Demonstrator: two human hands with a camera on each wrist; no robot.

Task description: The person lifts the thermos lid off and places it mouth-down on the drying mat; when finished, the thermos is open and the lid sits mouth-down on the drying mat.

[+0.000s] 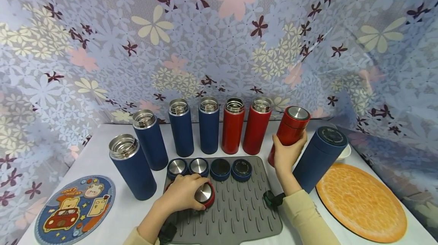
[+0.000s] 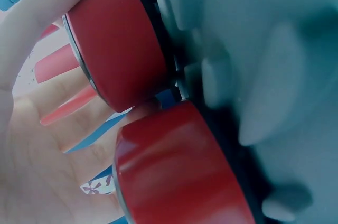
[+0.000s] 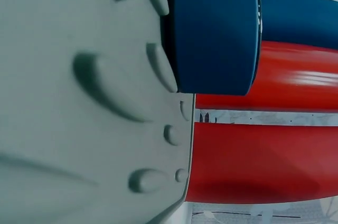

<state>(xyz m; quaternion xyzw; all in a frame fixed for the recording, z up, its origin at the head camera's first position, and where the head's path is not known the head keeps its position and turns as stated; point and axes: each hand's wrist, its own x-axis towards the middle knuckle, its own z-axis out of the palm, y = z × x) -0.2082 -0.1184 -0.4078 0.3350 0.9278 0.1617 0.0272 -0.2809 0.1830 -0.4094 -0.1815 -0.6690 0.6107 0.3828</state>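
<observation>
My left hand [image 1: 181, 195] holds a red lid [image 1: 205, 193] with a silver top on the grey ridged mat [image 1: 236, 214], thumb on its near side. In the left wrist view, a second red lid [image 2: 179, 166] sits beside the held one [image 2: 119, 39]; from the head it is mostly hidden under the hand. On the right, my right hand [image 1: 287, 154] grips a red thermos bottle [image 1: 291, 127] with its silver-topped lid on. The bottle leans slightly. Behind my left hand stand blue lids [image 1: 220, 169] in a row, two silver-topped and two dark-topped.
Several lidless blue bottles [image 1: 179, 131] stand at the left and back, beside two lidless red bottles [image 1: 258, 127]. A lidded blue bottle [image 1: 318, 157] is right of my right hand. A cartoon placemat [image 1: 75, 207] lies left; a round orange mat [image 1: 362, 203] and a white dish [image 1: 346, 152] lie right.
</observation>
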